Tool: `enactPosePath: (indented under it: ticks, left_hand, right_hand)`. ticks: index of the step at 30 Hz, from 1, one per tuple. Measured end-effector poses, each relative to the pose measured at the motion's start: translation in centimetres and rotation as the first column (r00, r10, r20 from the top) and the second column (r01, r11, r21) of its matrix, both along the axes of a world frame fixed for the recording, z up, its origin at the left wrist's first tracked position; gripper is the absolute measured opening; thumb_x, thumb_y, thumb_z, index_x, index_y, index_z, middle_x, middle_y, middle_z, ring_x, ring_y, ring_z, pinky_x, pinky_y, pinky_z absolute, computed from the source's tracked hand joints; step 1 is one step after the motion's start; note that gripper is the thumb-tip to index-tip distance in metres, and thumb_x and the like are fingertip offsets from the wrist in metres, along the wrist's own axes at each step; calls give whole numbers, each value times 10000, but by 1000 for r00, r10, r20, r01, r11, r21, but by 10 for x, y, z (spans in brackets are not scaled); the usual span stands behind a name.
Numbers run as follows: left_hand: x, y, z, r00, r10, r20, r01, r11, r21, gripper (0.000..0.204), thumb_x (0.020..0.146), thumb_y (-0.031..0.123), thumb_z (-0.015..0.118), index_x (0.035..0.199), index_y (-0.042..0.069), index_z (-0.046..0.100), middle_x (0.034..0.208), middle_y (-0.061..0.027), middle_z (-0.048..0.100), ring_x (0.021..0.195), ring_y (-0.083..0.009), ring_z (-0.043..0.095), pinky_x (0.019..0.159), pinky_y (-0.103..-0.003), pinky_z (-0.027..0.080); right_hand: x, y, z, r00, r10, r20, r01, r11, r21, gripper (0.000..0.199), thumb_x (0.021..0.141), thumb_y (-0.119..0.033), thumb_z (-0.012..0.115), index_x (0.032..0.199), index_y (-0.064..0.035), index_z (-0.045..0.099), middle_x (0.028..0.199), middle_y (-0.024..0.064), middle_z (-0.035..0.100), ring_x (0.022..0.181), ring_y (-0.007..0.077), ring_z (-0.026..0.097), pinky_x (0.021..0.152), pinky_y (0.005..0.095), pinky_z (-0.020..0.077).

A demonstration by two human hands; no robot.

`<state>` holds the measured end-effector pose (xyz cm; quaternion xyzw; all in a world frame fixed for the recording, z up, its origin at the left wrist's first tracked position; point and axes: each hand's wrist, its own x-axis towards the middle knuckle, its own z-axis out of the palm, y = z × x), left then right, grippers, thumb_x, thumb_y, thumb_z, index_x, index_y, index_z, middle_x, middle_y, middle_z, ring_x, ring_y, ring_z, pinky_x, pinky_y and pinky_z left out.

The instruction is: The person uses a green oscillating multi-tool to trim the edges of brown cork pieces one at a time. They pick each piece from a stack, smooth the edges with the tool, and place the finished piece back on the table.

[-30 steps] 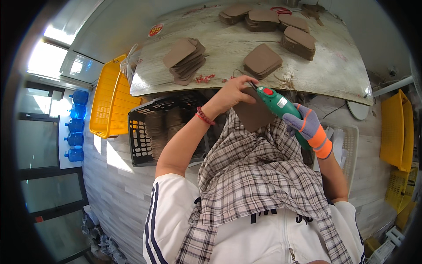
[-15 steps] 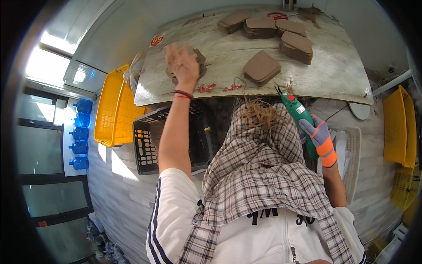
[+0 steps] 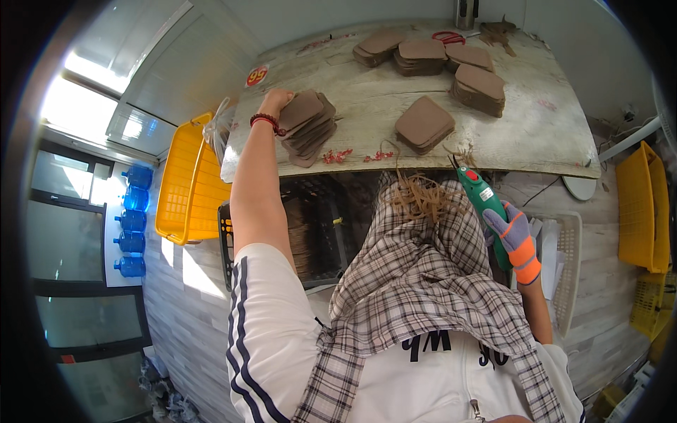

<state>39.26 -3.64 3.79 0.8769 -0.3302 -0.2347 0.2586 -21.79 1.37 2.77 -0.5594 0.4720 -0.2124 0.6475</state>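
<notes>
Left hand: at the left stack's far left corner; fingertips hidden, cannot tell whether its grip is closed.
Right hand: gloved, grip wrapped around the green cutter.
Left stack: brown pieces, fanned, on the bench's left part.
Middle stack: near the front edge.
Scraps: on the apron.

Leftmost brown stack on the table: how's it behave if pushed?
The stack would probably shear apart rather than slide whole: its layers sit unevenly fanned. Those layers look thin, so each is likely light and may bend.
</notes>
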Motion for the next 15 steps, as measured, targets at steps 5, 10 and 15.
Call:
enactPosePath:
  ticks: [5,10,15]
  left_hand:
    - [5,-6,-13,941,-61,-332,25,993,-112,251,870,52,524,1090,65,645,1025,-47,639,893,-162,569,821,-319,436]
    - [-2,-3,-3,993,-50,-111,23,973,-228,159,839,87,603,971,54,685,866,-43,668,809,-170,611,753,-330,472]
    - [-59,9,44,830,512,221,7,386,-922,70,787,43,629,839,26,672,750,-82,649,713,-150,603,657,-291,475]
  right_hand:
    - [1,-3,-3,999,-52,6,52,999,3,335,832,-238,678,1040,-10,548,674,27,567,478,94,533,438,225,429]
    - [-1,-7,-2,997,-48,-66,42,995,-92,346,830,-250,683,1041,-9,551,660,24,571,483,86,532,441,218,427]
    - [-1,-6,-7,996,-84,-12,83,996,-40,340,830,-258,685,1024,-10,559,627,21,565,477,79,526,438,213,420]
